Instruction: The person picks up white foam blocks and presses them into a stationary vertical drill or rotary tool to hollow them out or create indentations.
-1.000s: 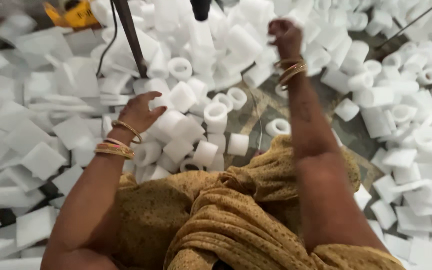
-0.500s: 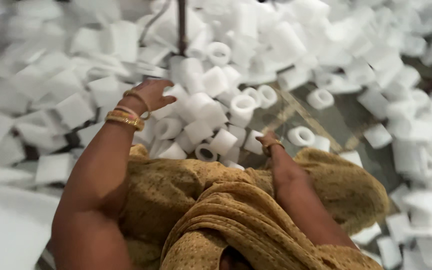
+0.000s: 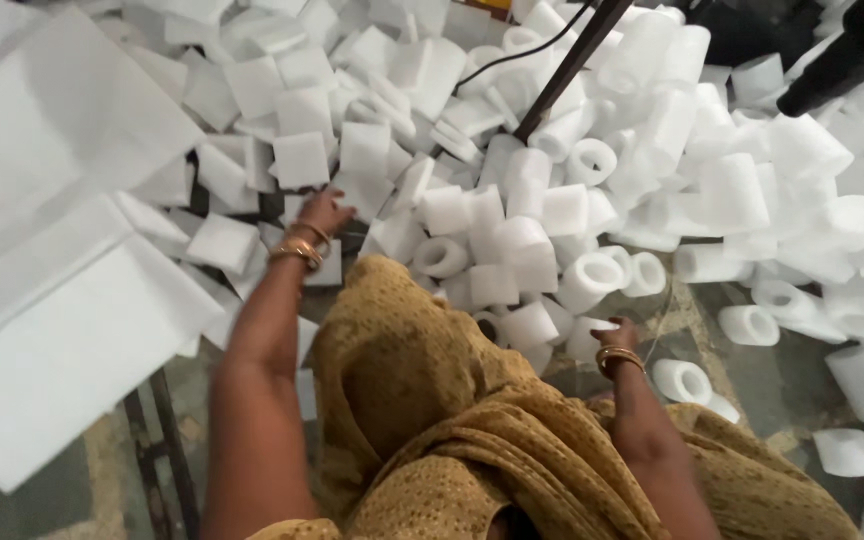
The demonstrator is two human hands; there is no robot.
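Left hand (image 3: 324,212): stretched out over the heap, fingers spread and lying on a flat white foam square (image 3: 360,195); the grip is open, closed round nothing.
Right hand (image 3: 616,335): low and near the body, fingertips against a rolled foam tube (image 3: 588,340); the wrist hides the fingers, so I cannot tell whether the grip has closed on it.
Foam pieces: a loose pile of white rolled tubes (image 3: 592,280) and flat squares on the floor (image 3: 762,385), spread all round the person's front.
Large foam sheets (image 3: 62,330): stacked at the left, overlapping, well apart from the right hand.
Dark rod (image 3: 567,68): slants up out of the pile beyond both hands, with a thin cable beside it.
Weight: judged very light; one hand should lift any single piece.
Stiffness: soft and springy; a hard squeeze would probably crush a tube's hollow or dent a square.
Surface: matt, likely not slippery, though light pieces may skid or tumble when nudged.
Where to hold: a tube round its outer wall, gently; a square by pinching one edge between thumb and fingers.
Garment (image 3: 432,400): mustard cloth draped between the arms, covering the lap.
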